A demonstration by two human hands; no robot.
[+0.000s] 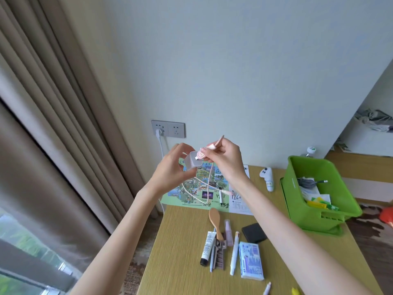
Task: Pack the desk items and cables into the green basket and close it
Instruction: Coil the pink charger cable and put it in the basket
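Head view: left hand (170, 167) cupped around white charger block (192, 161), held up above far end of desk (182, 241). Right hand (223, 158) pinched on pink plug (202, 154) of pink cable (209, 184), plug tip just at block's port; seated or already clear, cannot tell. Cable hangs in loose loop down to illustrated map (200, 188). Green basket (319, 196) at right edge of desk, open, grey cable (308, 182) and packets already inside. Comb, tubes, pens, tissue pack (251, 260) unpacked on near desk.

Judged step: separate plug from block. Pull straight along port axis, grip on plug body, not cord. Then coil the loop before dropping in, so it does not snag on basket rim.
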